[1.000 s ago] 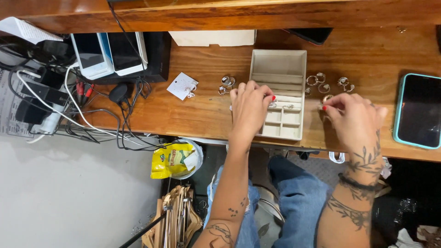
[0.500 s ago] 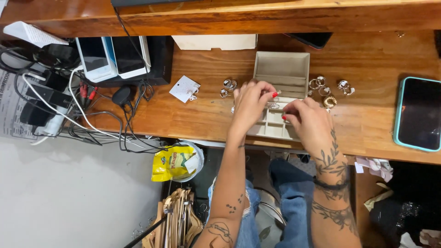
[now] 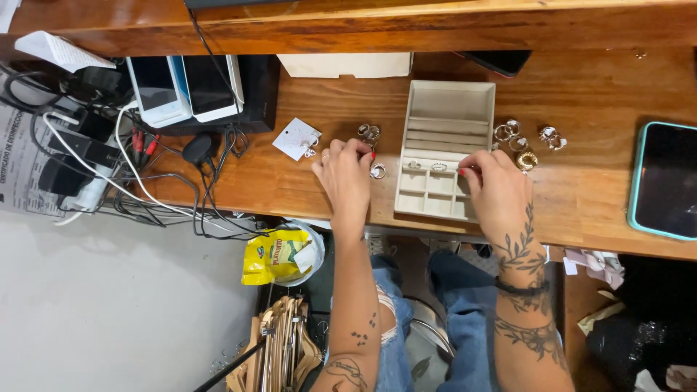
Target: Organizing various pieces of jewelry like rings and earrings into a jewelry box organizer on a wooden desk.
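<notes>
A cream jewellery box (image 3: pixel 444 109) lies open on the wooden desk (image 3: pixel 595 94), with two rings (image 3: pixel 426 166) set in its slotted row. My left hand (image 3: pixel 345 181) rests left of the box, fingers curved down, fingertips beside a silver ring (image 3: pixel 378 171) on the wood. A small cluster of rings (image 3: pixel 369 132) lies just beyond it. My right hand (image 3: pixel 499 194) covers the box's right front corner, fingertips pinched at the slotted row; whatever is between them is hidden. More loose rings (image 3: pixel 524 145) lie right of the box.
A white card with an earring (image 3: pixel 296 138) lies left of my left hand. A phone in a teal case (image 3: pixel 664 189) sits at the desk's right end. Devices and tangled cables (image 3: pixel 167 145) crowd the left. A yellow bag (image 3: pixel 279 255) and hangers are below the desk edge.
My right hand came from the loose rings on the right to the box's slotted row. My left hand left the box and moved left, beside the ring on the wood.
</notes>
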